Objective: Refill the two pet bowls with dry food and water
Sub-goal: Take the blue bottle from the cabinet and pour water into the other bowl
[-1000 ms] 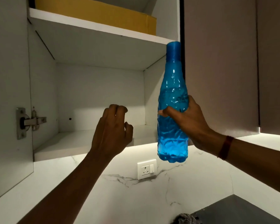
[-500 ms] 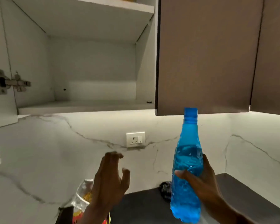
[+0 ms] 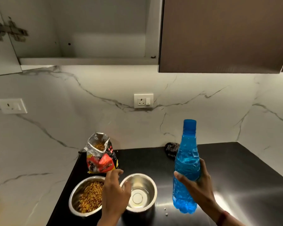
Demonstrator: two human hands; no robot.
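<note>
My right hand (image 3: 197, 187) grips a capped blue water bottle (image 3: 186, 170), upright, to the right of the bowls. Two steel bowls stand side by side on the black counter (image 3: 235, 168). The left bowl (image 3: 87, 194) is full of brown kibble. The right bowl (image 3: 140, 192) holds no food, and its shiny bottom shows. My left hand (image 3: 115, 193) hovers between the two bowls, over their adjoining rims, fingers loosely curled and holding nothing. An opened red pet food bag (image 3: 100, 156) stands behind the left bowl with kibble visible in its mouth.
A dark cloth (image 3: 171, 150) lies against the marble backsplash behind the bottle. An open wall cabinet (image 3: 88, 61) hangs overhead on the left, a closed brown door (image 3: 219, 35) beside it. Wall sockets (image 3: 143, 100) sit on the backsplash. A few crumbs (image 3: 165, 211) lie near the bottle.
Both hands came down from the open cabinet to counter level, the right one still holding the bottle. The view tilted down, so the bowls and food bag now show.
</note>
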